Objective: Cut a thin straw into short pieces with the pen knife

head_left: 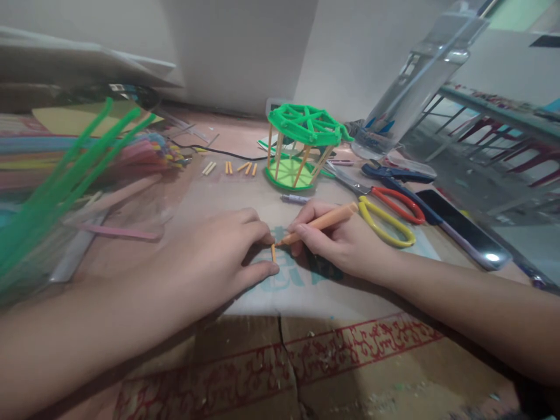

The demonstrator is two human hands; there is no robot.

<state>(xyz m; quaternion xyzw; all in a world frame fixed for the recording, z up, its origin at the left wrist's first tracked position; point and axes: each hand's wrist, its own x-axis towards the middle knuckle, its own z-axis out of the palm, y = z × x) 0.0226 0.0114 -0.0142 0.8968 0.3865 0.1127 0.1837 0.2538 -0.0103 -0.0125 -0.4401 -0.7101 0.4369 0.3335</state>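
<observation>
My left hand lies low over the white sheet, its thumb and forefinger closed on the two ends of a short orange stick. In my right hand is an orange marker pen, gripped for writing, its tip against or very near the stick's upper end. Beyond both hands stands a green wheel-topped frame with thin orange posts on a round green base. Short orange sticks and paler short sticks lie in small groups left of the frame.
Scissors with red and yellow handles lie beyond my right hand, near a phone. A tall clear bottle stands back right. On the left are green fuzzy stems and a coloured bundle. Cardboard lies in front.
</observation>
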